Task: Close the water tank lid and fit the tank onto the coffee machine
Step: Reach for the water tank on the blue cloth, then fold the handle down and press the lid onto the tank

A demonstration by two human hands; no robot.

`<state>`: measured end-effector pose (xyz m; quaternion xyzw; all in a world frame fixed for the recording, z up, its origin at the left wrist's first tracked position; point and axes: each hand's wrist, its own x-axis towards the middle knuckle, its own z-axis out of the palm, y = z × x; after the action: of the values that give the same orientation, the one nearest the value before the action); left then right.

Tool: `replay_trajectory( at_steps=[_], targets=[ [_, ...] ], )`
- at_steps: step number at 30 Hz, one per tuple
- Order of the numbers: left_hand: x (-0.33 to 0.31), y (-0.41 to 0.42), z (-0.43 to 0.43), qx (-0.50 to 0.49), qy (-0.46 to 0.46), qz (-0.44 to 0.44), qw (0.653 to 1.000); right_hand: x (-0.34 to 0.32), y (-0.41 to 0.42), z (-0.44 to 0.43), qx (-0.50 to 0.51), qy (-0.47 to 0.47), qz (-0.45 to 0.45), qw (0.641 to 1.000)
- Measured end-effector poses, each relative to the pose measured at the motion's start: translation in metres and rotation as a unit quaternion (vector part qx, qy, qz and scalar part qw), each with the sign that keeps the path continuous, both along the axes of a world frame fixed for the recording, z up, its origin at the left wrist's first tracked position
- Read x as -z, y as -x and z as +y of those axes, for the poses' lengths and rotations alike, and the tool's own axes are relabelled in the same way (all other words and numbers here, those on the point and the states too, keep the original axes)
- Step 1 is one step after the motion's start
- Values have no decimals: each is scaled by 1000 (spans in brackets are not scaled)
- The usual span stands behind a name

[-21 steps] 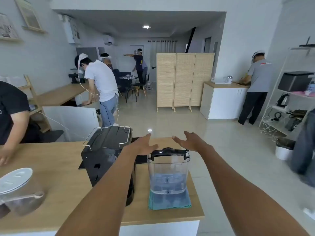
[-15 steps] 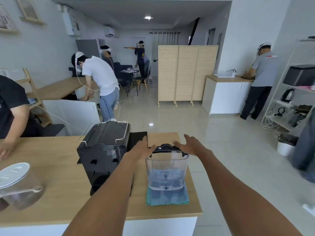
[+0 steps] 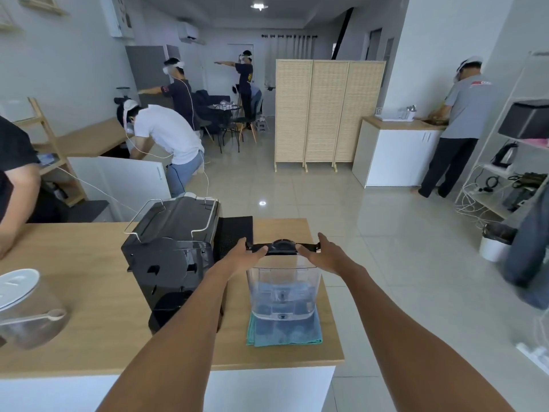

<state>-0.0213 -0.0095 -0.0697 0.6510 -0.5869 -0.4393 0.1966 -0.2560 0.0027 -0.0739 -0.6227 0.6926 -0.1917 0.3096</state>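
The clear water tank (image 3: 283,289), part full of water, stands on a folded teal cloth (image 3: 297,337) near the right end of the wooden counter (image 3: 89,292). Its black lid (image 3: 282,247) stands up across the tank's far rim. My left hand (image 3: 245,254) holds the lid's left end, thumb on its front. My right hand (image 3: 322,252) holds the right end the same way. The black coffee machine (image 3: 170,257) stands just left of the tank, touching my left forearm's side.
A black mat (image 3: 236,233) lies behind the machine. A glass jar with a white lid and a spoon (image 3: 28,307) sits at the counter's left. Another person's arm (image 3: 12,203) leans on the far left. The counter's right edge is close to the tank.
Both hands have come down and inward from above the tank and now grip the ends of the lid. The camera has tilted slightly down.
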Motion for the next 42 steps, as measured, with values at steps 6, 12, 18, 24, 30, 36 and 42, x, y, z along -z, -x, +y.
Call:
replay_trajectory(
  at_steps=[6,12,18,24,30,36,42],
  targets=[
    [14,-13,-6,-9,-9,41,999,10,3,5,36,-28,-84,995],
    [20,-14,-2,-15,2,52,999,20,8,7,27,-29,-104,994],
    [26,-14,-6,-26,14,44,999,19,9,11,17,-10,-116,993],
    [24,-6,0,-66,42,103,992,17,9,9,40,-2,-110,993],
    [26,-2,1,-112,87,153,978,18,8,8,54,41,-112,991],
    [34,-9,-6,-164,125,141,968,16,6,13,72,89,-144,983],
    [15,-1,6,-191,175,116,959,12,2,17,91,96,-181,975]
  ],
)
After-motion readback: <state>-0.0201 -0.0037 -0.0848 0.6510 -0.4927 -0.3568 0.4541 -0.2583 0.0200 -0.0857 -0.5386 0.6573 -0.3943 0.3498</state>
